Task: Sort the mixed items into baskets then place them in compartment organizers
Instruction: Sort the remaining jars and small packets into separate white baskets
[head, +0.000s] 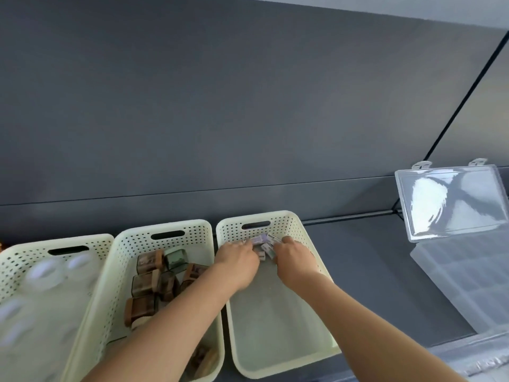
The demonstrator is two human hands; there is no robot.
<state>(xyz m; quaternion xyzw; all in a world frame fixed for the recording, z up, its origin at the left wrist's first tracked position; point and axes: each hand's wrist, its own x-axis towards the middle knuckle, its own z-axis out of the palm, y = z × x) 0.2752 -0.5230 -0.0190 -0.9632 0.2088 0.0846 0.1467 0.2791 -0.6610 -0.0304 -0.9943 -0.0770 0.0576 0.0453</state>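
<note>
The left basket, cream perforated plastic, sits at the desk's left edge and holds blurred white rings. Just beside it, the middle basket of the same make carries brown and green translucent boxes with rounded corners. The left hand reaches across that basket's right rim, its fingers bent down together on the small packets, purple and white, at the far end of the right basket. The right hand meets it there, fingers likewise curled onto the packets; both seem to pinch them, though motion blur softens the fingertips. The rest of this basket's smooth floor lies bare. Well apart, at the desk's right edge, a clear compartment organizer stands with its lid raised.
</note>
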